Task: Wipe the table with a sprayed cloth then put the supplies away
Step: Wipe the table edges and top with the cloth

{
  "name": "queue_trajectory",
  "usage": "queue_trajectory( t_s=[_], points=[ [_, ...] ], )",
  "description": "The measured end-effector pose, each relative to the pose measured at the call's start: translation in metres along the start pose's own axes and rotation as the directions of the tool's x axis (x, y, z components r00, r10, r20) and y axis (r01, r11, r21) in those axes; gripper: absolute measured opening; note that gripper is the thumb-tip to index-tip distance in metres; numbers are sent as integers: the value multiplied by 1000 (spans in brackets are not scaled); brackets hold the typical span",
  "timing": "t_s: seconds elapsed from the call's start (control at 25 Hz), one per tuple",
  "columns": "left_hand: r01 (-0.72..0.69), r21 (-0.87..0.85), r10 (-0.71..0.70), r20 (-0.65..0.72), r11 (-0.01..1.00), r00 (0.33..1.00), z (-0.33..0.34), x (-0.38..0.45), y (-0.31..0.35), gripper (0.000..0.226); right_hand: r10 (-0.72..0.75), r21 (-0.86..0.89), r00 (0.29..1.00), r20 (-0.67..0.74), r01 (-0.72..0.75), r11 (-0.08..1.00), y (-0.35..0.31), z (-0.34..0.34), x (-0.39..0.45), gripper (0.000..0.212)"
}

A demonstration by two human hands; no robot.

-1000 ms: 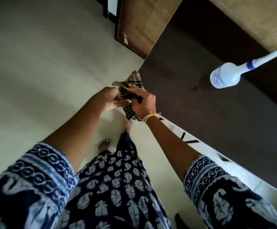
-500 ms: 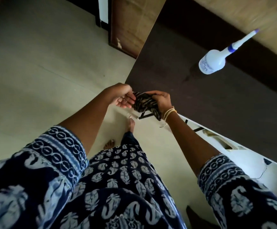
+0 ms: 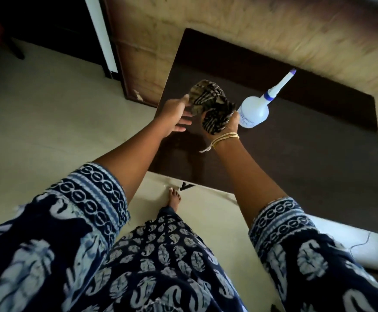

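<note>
Fingers [image 3: 234, 119] now raise cloth [image 3: 212, 109] above table [image 3: 307, 154]

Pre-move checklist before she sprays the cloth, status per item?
1. Striped dark cloth in hand: ok, bunched in the right hand, above the table.
2. Left hand free to take the bottle: ok, fingers straight, only the thumb touches the cloth's edge.
3. White plastic squeeze bottle with long nozzle within reach: ok, it stands on the table just beside the right hand.
4. Nozzle uncapped: cannot tell, the purple tip is too small.
5. Dark brown tabletop free for wiping: ok, only the bottle shows on it.
6. Cloth already damp: cannot tell.
</note>
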State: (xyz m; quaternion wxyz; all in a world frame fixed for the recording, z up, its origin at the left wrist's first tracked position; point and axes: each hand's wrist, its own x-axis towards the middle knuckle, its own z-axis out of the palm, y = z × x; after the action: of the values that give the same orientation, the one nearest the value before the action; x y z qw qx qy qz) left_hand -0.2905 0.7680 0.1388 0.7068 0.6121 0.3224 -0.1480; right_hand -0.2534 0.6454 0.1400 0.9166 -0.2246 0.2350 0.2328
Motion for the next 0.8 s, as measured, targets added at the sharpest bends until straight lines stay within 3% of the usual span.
queue_trajectory(
  t_s=[0.2, 0.32, 0.36, 0.44, 0.52, 0.6, 0.72, 0.8],
  points=[
    [-96, 34, 95, 41, 995, 995, 49, 61, 61, 38, -47, 122, 998, -41, 51, 991, -45, 33, 90, 33],
    [-138, 110, 136, 22, 984, 990, 62, 103, 93, 38, -203, 38, 977, -68, 206, 978, -67, 50, 151, 9],
    [-158, 154, 157, 16, 975, 987, 64, 119, 100, 38, -252, 14, 965, -77, 254, 967, -75, 59, 166, 6],
    [-183, 239, 187, 5, 954, 982, 62, 146, 108, 37, -331, -31, 917, -224, 333, 942, -90, 75, 191, 13],
    [-217, 333, 225, 15, 918, 974, 53, 175, 112, 31, -375, -86, 796, -474, 383, 920, -104, 92, 205, 31],
    [-253, 476, 256, 60, 842, 965, 39, 203, 111, 33, -474, -223, 607, -638, 444, 868, -116, 96, 223, 43],
    [-225, 618, 236, 65, 754, 970, 13, 242, 117, 42, -681, -597, 400, -613, 330, 731, -132, 88, 266, 40],
    [-197, 671, 241, 27, 714, 970, -3, 262, 122, 43, -790, -776, 303, -533, 198, 599, -142, 78, 292, 32]
  ],
)
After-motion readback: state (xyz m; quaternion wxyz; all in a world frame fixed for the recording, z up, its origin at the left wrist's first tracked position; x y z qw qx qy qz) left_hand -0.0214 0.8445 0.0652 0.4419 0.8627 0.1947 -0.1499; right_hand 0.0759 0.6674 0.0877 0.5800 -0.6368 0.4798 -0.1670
